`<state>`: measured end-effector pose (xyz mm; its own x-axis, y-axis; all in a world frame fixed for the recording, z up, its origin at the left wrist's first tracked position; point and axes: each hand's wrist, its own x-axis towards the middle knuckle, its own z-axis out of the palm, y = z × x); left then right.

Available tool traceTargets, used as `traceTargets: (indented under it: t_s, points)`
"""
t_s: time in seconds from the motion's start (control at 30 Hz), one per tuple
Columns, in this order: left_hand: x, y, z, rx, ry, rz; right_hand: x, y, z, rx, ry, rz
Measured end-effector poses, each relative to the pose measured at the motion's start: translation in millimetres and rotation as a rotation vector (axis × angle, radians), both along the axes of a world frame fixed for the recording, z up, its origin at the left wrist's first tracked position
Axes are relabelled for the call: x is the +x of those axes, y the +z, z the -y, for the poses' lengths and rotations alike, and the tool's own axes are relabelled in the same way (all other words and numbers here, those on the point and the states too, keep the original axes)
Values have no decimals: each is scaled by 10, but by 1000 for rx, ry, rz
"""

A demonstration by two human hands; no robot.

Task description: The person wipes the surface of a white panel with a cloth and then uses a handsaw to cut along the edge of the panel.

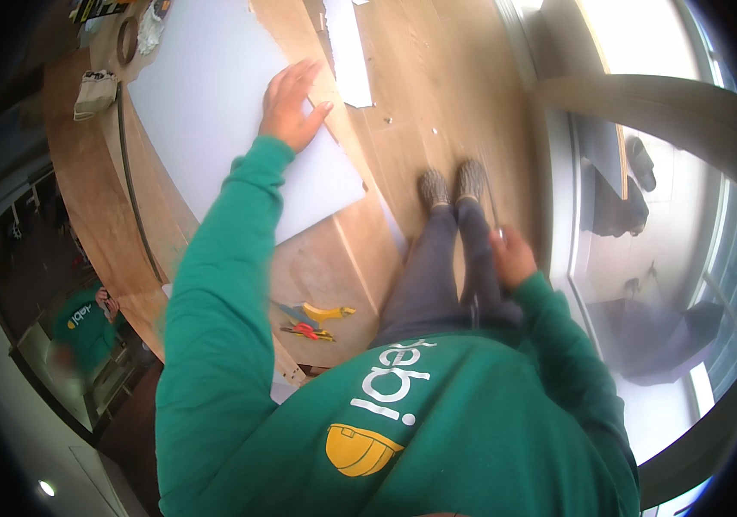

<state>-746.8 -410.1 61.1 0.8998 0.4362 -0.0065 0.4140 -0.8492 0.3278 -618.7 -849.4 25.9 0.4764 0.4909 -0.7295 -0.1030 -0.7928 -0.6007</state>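
From up here I see the wooden worktop running away from me, and on it the biggest thing in play, a large white sheet lying flat, its near corner reaching toward the worktop's right edge. I judge it a thin, stiff board: light for its size, smooth and likely slippery under a palm, prone to bowing or creasing if lifted by one corner, so I would take it along two opposite edges or keep it pressed flat and slide it. My left hand rests spread wide on the sheet's right edge, fingers flat, thumb out, holding nothing but pinning it down. My right hand hangs by my thigh, well apart from the sheet, closed round something thin that I cannot make out. Nearer me on the worktop lie a yellow-handled tool and a smaller red one, just beside each other, untouched.
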Motion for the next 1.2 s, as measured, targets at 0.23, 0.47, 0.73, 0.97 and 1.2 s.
traceTargets:
  t_s: [0.23, 0.47, 0.73, 0.97, 1.2]
  points:
    - [-1489, -476, -182, 155, 685, -3, -165, 458, -714, 157, 151, -108]
    - [-1766, -721, -190, 186, 1010, -104, -419, 721, -1877, 525, 269, 47]
    - [-1709, -585, -182, 165, 1045, -142, -653, 947, -2902, 281, 180, -189]
    - [-1723, -548, -220, 143, 1046, -131, -771, 1055, -3475, 245, 80, -167]
    - [-1743, -532, -257, 117, 1053, -152, -826, 1106, -3887, 251, 68, -174]
